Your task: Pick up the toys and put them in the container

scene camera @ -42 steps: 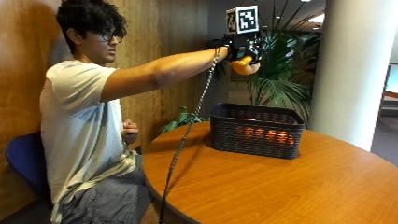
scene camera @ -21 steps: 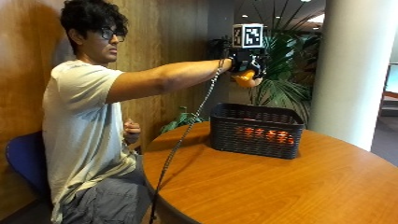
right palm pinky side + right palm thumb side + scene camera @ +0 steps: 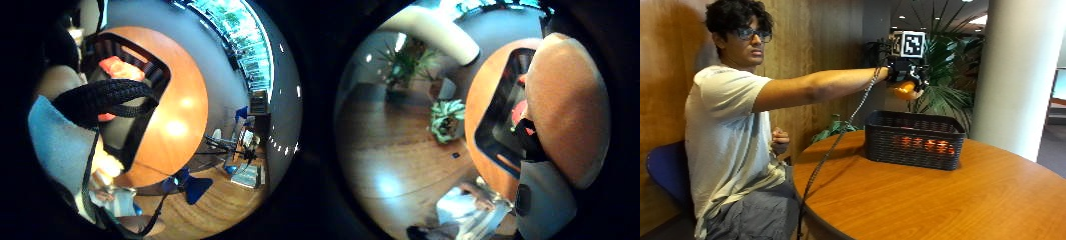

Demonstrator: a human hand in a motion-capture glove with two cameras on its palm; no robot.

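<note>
In the outside view my gloved right hand (image 3: 905, 75) is held out high over the black basket (image 3: 914, 138) and grips an orange toy (image 3: 904, 90). The basket stands on the round wooden table (image 3: 933, 195) and orange-red toys (image 3: 925, 144) glow through its mesh wall. The thumb side palm view is filled by the orange toy (image 3: 567, 105) close to the palm, with the basket (image 3: 492, 135) far below it. In the little finger side palm view a red toy (image 3: 120, 69) lies inside the basket (image 3: 142, 125).
A thick white column (image 3: 1026, 75) rises behind the table on the right, and potted plants (image 3: 946, 75) stand behind the basket. The person sits on a blue chair (image 3: 666, 172) against a wood-panelled wall, the bare left hand (image 3: 779, 140) curled near the chest.
The hand with the orange toy has stayed high over the basket, drifting slightly. The outside camera has shifted a little.
</note>
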